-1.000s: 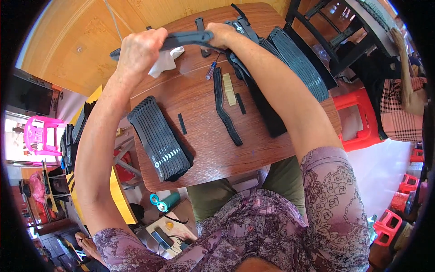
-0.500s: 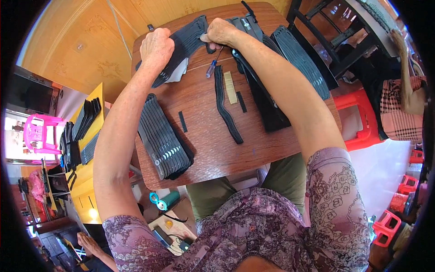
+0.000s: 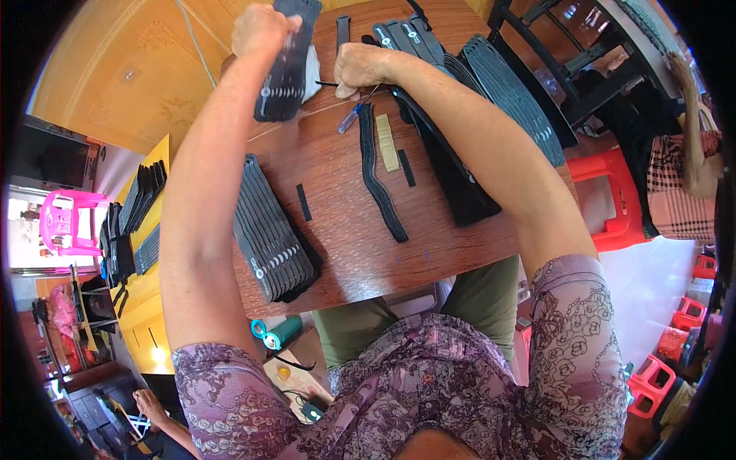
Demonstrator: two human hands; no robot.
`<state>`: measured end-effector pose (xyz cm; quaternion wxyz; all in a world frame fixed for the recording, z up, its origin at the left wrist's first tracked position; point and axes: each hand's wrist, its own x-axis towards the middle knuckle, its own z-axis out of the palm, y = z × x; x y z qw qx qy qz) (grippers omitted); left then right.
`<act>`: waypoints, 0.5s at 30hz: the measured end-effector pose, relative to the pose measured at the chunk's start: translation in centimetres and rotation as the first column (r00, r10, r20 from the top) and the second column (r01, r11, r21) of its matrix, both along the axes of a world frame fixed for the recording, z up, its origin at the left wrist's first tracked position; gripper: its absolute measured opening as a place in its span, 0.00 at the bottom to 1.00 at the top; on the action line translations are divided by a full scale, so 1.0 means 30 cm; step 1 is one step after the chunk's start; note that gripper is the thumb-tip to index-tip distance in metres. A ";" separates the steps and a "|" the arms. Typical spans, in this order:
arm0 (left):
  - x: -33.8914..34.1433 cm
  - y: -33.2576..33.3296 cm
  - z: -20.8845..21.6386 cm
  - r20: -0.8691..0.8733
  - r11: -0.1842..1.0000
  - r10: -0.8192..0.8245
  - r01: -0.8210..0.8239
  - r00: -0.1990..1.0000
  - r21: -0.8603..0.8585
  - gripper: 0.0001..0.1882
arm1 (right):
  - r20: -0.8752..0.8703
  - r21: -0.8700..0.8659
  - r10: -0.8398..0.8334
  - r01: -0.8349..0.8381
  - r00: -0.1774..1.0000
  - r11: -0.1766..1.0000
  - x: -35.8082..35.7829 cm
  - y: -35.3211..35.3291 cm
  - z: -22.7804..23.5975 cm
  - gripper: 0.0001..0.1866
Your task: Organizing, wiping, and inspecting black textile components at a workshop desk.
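At the far left of the table my left hand point(image 3: 259, 31) is closed around a bundle of dark grey fabric straps point(image 3: 285, 80) with a row of pale marks near the lower end. My right hand point(image 3: 360, 67) is closed in a pinch at the far middle, and a thin black strip point(image 3: 326, 83) sticks out leftward from its fingers. Just below those fingers lies a screwdriver with a clear blue handle point(image 3: 349, 118). A white piece point(image 3: 312, 73) shows behind the bundle. Nearer me rest a long black strap point(image 3: 379, 180), a beige strip point(image 3: 387, 142) and a short black strip point(image 3: 406, 167).
A fanned stack of grey straps point(image 3: 268, 230) sits on the brown table point(image 3: 353, 264) at the left. More strap stacks point(image 3: 510, 96) lie at the far right. A red stool point(image 3: 606, 199) stands beyond the right edge, near another person's arm point(image 3: 694, 146). Yellow boards point(image 3: 146, 307) stretch along the left.
My left hand has moved up and away with the strap bundle, which now hangs more upright. My right hand has shifted slightly left and nearer, off the bundle, with the thin strip showing.
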<state>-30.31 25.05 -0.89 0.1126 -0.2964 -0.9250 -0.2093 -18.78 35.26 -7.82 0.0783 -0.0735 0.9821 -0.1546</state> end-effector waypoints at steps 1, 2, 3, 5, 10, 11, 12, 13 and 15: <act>0.019 -0.022 0.035 0.121 0.987 -0.119 0.104 0.985 0.124 0.17 | -0.019 -0.121 -0.139 0.136 0.990 0.983 0.010 0.003 0.002 0.07; 0.007 -0.027 0.029 0.119 0.988 -0.117 0.103 0.986 0.119 0.17 | -0.020 -0.241 -0.275 0.262 0.961 0.934 0.020 0.001 0.004 0.08; -0.009 -0.038 0.021 0.308 0.926 -0.261 0.148 0.915 0.346 0.16 | 0.070 -0.451 -0.444 0.425 0.893 0.785 0.027 -0.005 0.005 0.11; -0.006 -0.055 0.026 0.487 0.775 -0.491 0.107 0.722 0.623 0.14 | -0.058 -0.508 -0.524 0.427 0.850 0.748 0.031 -0.024 -0.004 0.11; 0.018 -0.112 -0.002 0.471 0.671 -0.596 0.081 0.650 0.737 0.15 | -0.041 -0.679 -0.578 0.401 0.815 0.615 0.008 -0.019 -0.034 0.22; 0.021 -0.120 -0.006 0.454 0.632 -0.626 0.071 0.634 0.772 0.14 | -0.046 -0.674 -0.618 0.433 0.785 0.599 0.004 -0.022 -0.043 0.18; 0.017 -0.129 -0.004 0.448 0.628 -0.630 0.077 0.634 0.775 0.14 | -0.052 -0.672 -0.620 0.432 0.783 0.601 0.002 -0.015 -0.046 0.18; 0.004 -0.158 -0.001 0.412 0.579 -0.623 0.038 0.665 0.815 0.14 | -0.102 -0.581 -0.671 0.504 0.735 0.640 0.002 -0.032 -0.047 0.14; -0.024 -0.200 0.012 0.392 0.513 -0.581 -0.053 0.713 0.857 0.14 | -0.125 -0.552 -0.726 0.561 0.676 0.617 0.009 -0.045 -0.035 0.09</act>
